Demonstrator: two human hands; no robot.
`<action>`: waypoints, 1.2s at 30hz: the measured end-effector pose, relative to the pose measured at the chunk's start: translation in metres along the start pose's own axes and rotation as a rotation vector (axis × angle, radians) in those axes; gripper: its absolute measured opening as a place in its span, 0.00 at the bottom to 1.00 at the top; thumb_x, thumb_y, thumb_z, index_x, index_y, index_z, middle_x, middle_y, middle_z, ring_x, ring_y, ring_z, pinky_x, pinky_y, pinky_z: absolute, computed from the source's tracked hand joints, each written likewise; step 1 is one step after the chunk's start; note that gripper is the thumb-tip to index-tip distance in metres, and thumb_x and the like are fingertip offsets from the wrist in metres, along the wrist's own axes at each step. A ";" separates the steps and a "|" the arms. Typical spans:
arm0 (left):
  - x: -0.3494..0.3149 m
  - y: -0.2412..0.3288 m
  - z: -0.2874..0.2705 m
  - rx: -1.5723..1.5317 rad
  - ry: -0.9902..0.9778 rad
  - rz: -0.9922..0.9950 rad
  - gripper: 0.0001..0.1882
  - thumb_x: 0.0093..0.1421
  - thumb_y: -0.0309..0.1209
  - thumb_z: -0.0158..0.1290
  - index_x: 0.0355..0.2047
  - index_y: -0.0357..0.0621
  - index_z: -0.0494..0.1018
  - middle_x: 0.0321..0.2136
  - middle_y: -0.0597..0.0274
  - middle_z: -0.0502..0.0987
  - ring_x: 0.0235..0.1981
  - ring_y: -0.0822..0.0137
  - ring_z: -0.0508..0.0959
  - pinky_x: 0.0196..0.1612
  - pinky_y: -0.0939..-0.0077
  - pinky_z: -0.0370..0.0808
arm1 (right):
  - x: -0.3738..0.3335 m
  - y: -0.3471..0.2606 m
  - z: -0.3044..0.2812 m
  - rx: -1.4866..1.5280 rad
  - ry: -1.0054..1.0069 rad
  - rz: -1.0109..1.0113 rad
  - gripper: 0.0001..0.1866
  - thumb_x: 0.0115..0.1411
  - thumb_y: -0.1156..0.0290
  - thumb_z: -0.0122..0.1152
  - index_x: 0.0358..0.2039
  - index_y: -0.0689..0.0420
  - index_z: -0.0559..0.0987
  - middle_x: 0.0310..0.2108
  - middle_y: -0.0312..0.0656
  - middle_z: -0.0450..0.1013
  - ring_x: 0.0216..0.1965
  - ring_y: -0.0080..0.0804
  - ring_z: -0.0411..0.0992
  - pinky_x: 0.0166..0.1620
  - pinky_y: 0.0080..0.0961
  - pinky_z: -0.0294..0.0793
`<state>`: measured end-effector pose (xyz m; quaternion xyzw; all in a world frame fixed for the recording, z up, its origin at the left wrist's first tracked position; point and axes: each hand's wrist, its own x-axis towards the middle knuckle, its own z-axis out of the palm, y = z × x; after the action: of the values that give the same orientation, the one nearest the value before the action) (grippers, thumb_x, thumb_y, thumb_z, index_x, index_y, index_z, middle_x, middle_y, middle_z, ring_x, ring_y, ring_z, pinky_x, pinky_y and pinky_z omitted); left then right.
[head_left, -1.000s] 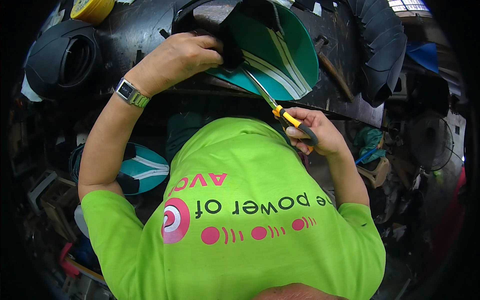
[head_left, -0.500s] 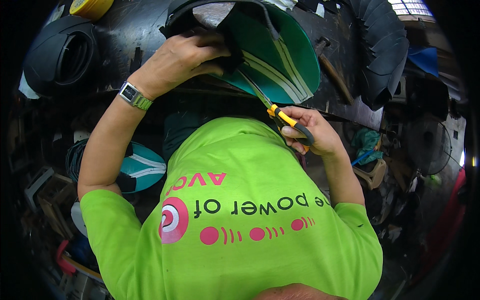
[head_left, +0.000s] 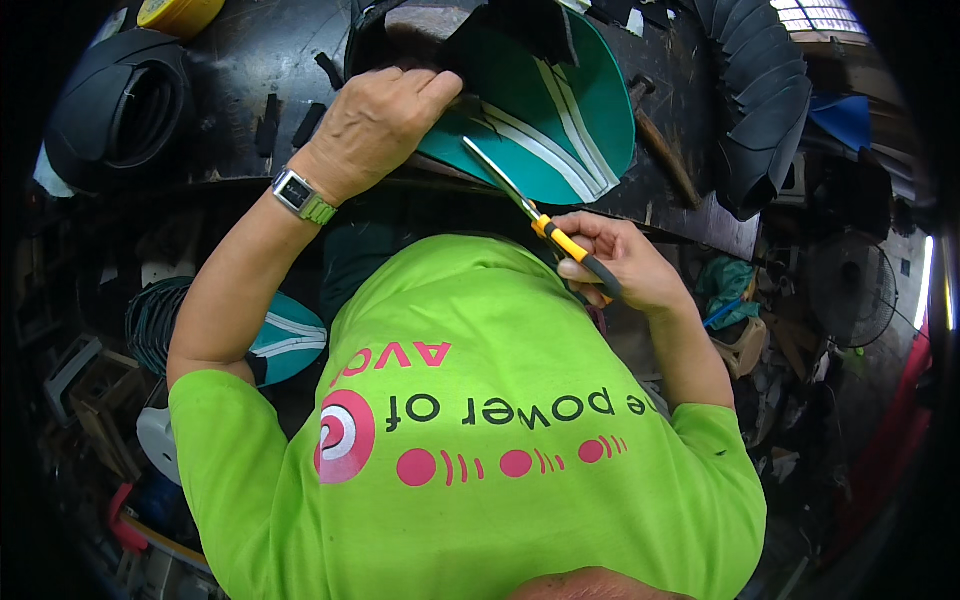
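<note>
A teal rounded sheet piece (head_left: 607,110) with white strips meeting in a V lies at the near edge of the dark table, black fabric (head_left: 510,35) folded over its far side. My left hand (head_left: 380,125), wearing a wristwatch (head_left: 297,192), is closed at the fabric's left edge; its fingertips are partly hidden. In my right hand (head_left: 625,262) are scissors (head_left: 565,243) with yellow-and-black handles. Their blades are together and point up and left, over the near edge of the teal piece, apart from my left hand.
A hammer (head_left: 665,155) lies right of the teal piece, beside a row of overlapping black curved pieces (head_left: 755,100). Black stacked pieces (head_left: 120,110) and a yellow container (head_left: 180,15) stand at the left. Small black strips (head_left: 267,125) lie between. Below the table are more teal pieces (head_left: 290,340) and a fan (head_left: 852,285).
The black fabric has flipped away from me, baring more teal. My left hand has shifted slightly right. The scissors have drawn clear of the fabric, and their handles have come together.
</note>
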<state>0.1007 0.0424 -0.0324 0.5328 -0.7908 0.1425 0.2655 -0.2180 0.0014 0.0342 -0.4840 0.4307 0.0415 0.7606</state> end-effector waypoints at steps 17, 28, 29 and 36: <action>-0.017 -0.001 -0.018 -0.305 -0.053 -0.052 0.12 0.54 0.27 0.66 0.37 0.49 0.78 0.52 0.57 0.74 0.44 0.60 0.82 0.48 0.69 0.83 | 0.011 -0.032 -0.030 0.219 -0.337 0.030 0.32 0.66 0.59 0.64 0.60 0.70 0.68 0.23 0.45 0.73 0.15 0.23 0.69 0.18 0.15 0.65; -0.020 -0.003 -0.015 -0.331 -0.034 -0.049 0.12 0.54 0.29 0.67 0.38 0.52 0.78 0.53 0.61 0.74 0.43 0.63 0.82 0.44 0.72 0.84 | 0.017 -0.029 -0.035 0.193 -0.266 0.041 0.43 0.58 0.53 0.74 0.61 0.76 0.68 0.19 0.40 0.71 0.14 0.19 0.66 0.20 0.12 0.63; -0.021 -0.003 -0.016 -0.308 -0.028 -0.037 0.11 0.54 0.30 0.67 0.37 0.52 0.78 0.53 0.61 0.74 0.43 0.63 0.81 0.44 0.72 0.84 | 0.017 -0.028 -0.035 0.198 -0.268 0.042 0.43 0.58 0.54 0.74 0.61 0.75 0.68 0.19 0.41 0.71 0.14 0.19 0.66 0.19 0.11 0.63; -0.020 -0.006 -0.017 -0.275 0.002 0.028 0.09 0.56 0.31 0.64 0.36 0.51 0.77 0.53 0.62 0.74 0.35 0.63 0.81 0.38 0.72 0.82 | 0.019 -0.023 -0.034 0.195 -0.201 0.031 0.29 0.64 0.66 0.68 0.59 0.71 0.72 0.22 0.42 0.72 0.14 0.18 0.67 0.16 0.12 0.61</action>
<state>0.1165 0.0644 -0.0305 0.4801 -0.8099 0.0368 0.3349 -0.2161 -0.0438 0.0322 -0.3944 0.3617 0.0596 0.8427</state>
